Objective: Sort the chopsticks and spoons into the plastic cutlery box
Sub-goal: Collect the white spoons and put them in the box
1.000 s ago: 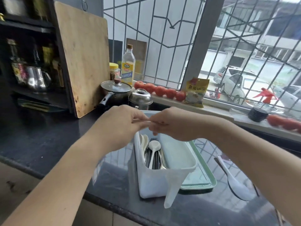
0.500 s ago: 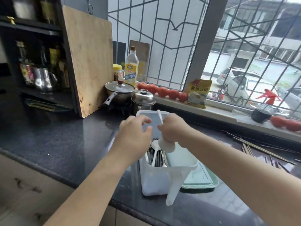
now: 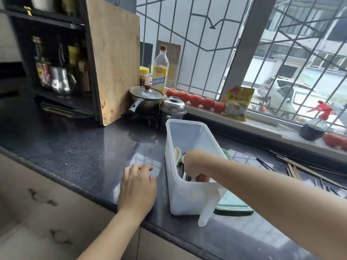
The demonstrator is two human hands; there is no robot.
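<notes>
The right hand (image 3: 195, 162) is down inside the white box (image 3: 187, 196), with its fingers curled among the spoons (image 3: 178, 153) and dark sticks standing there. Whether it is pinching one of them or has just let go, I cannot tell — the box wall hides the fingertips. The left hand (image 3: 138, 186) lies flat on the dark counter (image 3: 84, 152), fingers spread, holding nothing, just beside the box at its 9 o'clock side.

The things left to sort are the chopsticks (image 3: 293, 167). They lie loose on the counter at about 3 o'clock from the box, well apart from it, close under the window ledge. Their long way runs slanting, from the far end near the window down toward the near right edge.

The right hand is the nearer one to that pile — the left would have to cross over the box. So my guess is the right hand will lift out, swing to 3 o'clock, and grab the sticks across their middle. A green tray (image 3: 232, 209) sits under the box on that side.
</notes>
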